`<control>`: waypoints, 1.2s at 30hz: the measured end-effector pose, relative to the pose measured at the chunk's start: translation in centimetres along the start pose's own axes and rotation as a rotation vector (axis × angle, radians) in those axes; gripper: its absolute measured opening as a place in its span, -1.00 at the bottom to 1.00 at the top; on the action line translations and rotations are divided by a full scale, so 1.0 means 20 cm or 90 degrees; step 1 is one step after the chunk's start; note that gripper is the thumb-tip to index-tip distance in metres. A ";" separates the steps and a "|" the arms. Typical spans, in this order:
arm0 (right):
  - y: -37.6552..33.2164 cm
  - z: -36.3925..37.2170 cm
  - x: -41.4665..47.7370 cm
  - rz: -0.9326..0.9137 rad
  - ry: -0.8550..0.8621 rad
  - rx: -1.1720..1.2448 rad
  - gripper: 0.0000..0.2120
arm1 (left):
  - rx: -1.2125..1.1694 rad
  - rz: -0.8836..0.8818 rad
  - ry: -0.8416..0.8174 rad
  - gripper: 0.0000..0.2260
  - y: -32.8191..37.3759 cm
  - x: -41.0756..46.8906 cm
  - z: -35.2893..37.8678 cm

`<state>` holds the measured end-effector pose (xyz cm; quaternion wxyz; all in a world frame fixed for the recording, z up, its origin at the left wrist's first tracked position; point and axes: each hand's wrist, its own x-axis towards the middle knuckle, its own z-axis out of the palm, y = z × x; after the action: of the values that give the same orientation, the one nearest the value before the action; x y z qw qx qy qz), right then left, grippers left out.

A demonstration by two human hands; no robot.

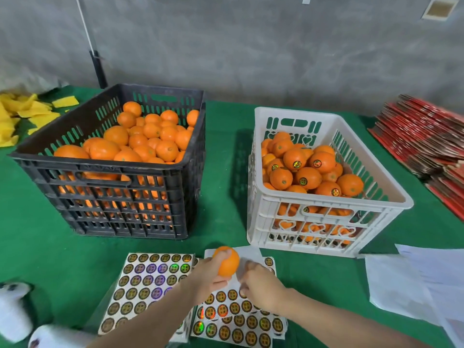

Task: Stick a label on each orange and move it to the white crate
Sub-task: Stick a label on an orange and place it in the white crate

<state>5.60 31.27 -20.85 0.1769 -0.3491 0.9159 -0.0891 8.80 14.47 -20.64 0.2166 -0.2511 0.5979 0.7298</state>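
Label sheets [150, 285] lie closest, spread on the green cloth [37, 234]; left hand [208, 278] is wrapped round one orange [228, 263] just above them; right hand [262, 285] is down on the right-hand sheet, fingers curled, too blurry to tell if it's pinching anything; white crate [329, 204] back right holds labelled oranges [307, 178]; black crate [110, 169] back left is piled with fruit too.

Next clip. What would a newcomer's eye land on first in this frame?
Two crates on the green table: a black crate at left heaped with bare oranges, and a white crate at right holding labelled oranges. Nearest the camera, the left hand grips one orange above sheets of shiny labels, the right hand beside it.
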 end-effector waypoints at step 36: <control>0.03 -0.07 0.05 0.109 0.183 0.218 -0.33 | 0.394 0.157 -0.031 -0.52 0.43 0.06 -0.06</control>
<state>4.01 31.04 -20.10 0.1080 -0.2186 0.9296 -0.2763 2.73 11.63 -15.06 0.2071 -0.0817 0.8119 0.5398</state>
